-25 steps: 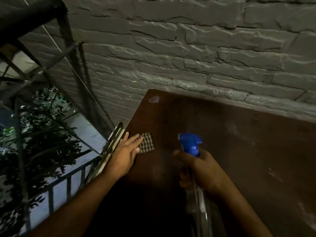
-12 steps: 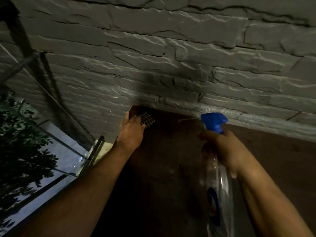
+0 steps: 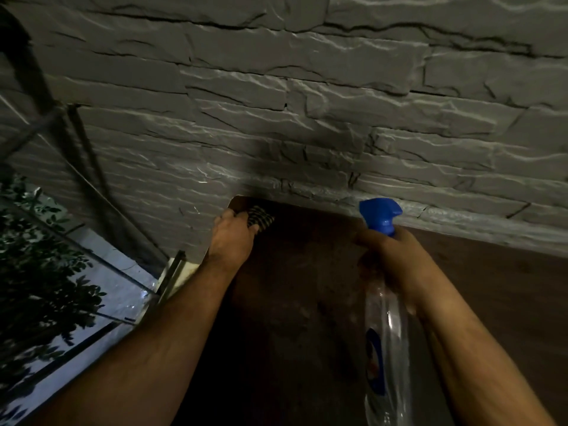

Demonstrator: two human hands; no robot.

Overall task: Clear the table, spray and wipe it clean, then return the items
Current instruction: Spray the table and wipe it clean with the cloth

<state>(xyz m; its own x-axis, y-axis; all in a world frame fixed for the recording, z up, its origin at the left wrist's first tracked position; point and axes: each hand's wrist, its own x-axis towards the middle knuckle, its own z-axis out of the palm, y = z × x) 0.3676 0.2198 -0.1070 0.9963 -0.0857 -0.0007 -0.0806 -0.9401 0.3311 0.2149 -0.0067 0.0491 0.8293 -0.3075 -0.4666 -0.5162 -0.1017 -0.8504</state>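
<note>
Checked cloth (image 3: 259,217) sits bunched at the far left corner of the dark brown desk (image 3: 491,287), right by the grey stone wall (image 3: 307,118), with the left hand (image 3: 232,238) on it, fingers curled over its near edge. Right hand (image 3: 390,259) grips the neck of a clear spray bottle (image 3: 385,333) with a blue trigger head (image 3: 381,215), held up over the desk mid-right. Railing (image 3: 172,272) and leafy plant (image 3: 40,272) beyond the left edge; bottle base is cut off by the frame, label blurred, desk front dark and hard to read.
</note>
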